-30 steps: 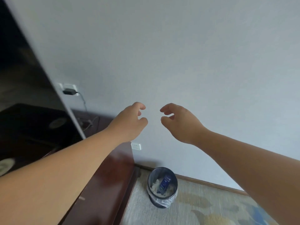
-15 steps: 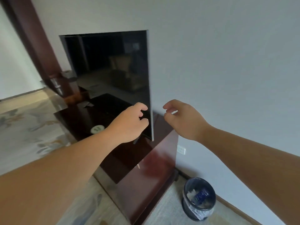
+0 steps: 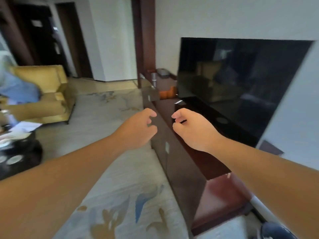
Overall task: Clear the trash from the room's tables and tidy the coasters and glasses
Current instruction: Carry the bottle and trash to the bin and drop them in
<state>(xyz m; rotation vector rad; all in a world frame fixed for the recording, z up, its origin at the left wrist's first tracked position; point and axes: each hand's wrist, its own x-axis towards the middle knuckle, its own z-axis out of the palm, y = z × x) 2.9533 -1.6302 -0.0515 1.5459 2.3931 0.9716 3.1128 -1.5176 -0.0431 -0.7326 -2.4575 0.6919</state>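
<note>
Over cabinet (image 3: 176, 152): L hand (image 3: 138, 129), R hand (image 3: 193, 129) empty.

Pale round coasters (image 3: 15, 159), seemingly, on dark table (image 3: 34, 152).

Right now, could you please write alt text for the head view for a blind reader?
The left hand and right hand reach forward empty, fingers loosely curled, towards a dark wooden cabinet bearing a black television; a yellow armchair stands far left.
</note>
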